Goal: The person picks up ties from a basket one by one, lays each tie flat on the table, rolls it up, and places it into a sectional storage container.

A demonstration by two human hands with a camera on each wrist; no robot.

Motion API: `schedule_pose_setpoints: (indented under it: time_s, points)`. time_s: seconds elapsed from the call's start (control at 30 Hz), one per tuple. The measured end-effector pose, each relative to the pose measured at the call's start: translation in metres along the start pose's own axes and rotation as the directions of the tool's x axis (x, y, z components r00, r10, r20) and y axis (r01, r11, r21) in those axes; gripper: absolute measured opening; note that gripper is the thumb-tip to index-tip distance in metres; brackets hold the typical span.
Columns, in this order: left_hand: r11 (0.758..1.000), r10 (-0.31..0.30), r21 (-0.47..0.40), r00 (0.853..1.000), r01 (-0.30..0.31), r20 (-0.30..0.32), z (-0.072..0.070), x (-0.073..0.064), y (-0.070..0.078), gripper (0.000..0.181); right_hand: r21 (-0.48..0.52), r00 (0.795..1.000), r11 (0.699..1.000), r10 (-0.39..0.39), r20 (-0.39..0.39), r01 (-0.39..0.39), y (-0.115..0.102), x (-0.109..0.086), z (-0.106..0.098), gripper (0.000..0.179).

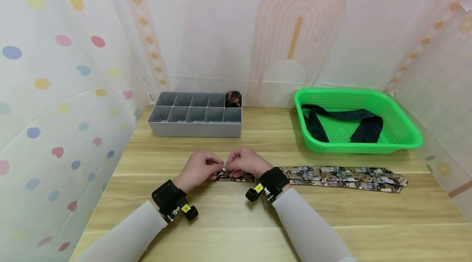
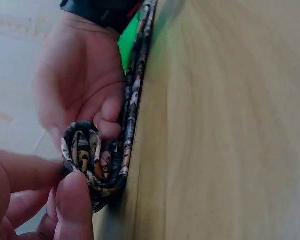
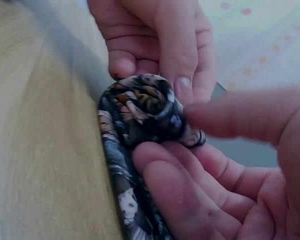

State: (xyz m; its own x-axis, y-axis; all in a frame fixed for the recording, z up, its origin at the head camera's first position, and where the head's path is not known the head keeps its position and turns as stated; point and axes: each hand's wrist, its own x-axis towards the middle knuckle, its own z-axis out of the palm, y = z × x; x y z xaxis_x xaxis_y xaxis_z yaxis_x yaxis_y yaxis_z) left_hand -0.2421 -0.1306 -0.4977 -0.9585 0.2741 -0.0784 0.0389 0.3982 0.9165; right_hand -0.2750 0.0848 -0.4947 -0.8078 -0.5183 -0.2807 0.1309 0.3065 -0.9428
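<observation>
Left grip (image 1: 198, 169) and right grip (image 1: 249, 162), angled inward, pinch the patterned tie (image 1: 344, 177) by its rolled end.

Patterned tie (image 1: 313, 176), one end rolled

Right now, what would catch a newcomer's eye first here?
The eye likely goes first to the bright green basket at the back right, a dark cloth strip inside. Next comes the long patterned tie in front, its left end coiled between the fingers of the left hand and right hand.
</observation>
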Motion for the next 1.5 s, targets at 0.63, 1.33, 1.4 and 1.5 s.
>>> schedule_pose_setpoints:
  time_s: [0.63,1.33,1.4,1.5]
  points:
    - [0.973,-0.132,-0.176,0.985,0.151,0.115,-0.002,0.007,0.0,0.029,-0.241,0.989,0.966,-0.122,-0.089,0.098,0.015,-0.009,-0.004,0.005]
    - [0.994,0.083,0.051,0.981,-0.093,0.173,0.03,0.026,0.02,0.015,-0.479,0.984,0.859,-0.153,0.094,0.179,0.001,-0.021,-0.042,0.028]
    - [0.993,0.084,0.074,0.983,-0.097,0.163,0.033,0.027,0.019,0.015,-0.417,0.986,0.895,-0.114,0.125,0.157,0.001,-0.022,-0.046,0.028]
    - [0.987,0.084,0.122,0.987,-0.101,0.139,0.036,0.029,0.017,0.019,-0.362,0.99,0.924,-0.084,0.113,0.119,0.003,-0.023,-0.05,0.021]
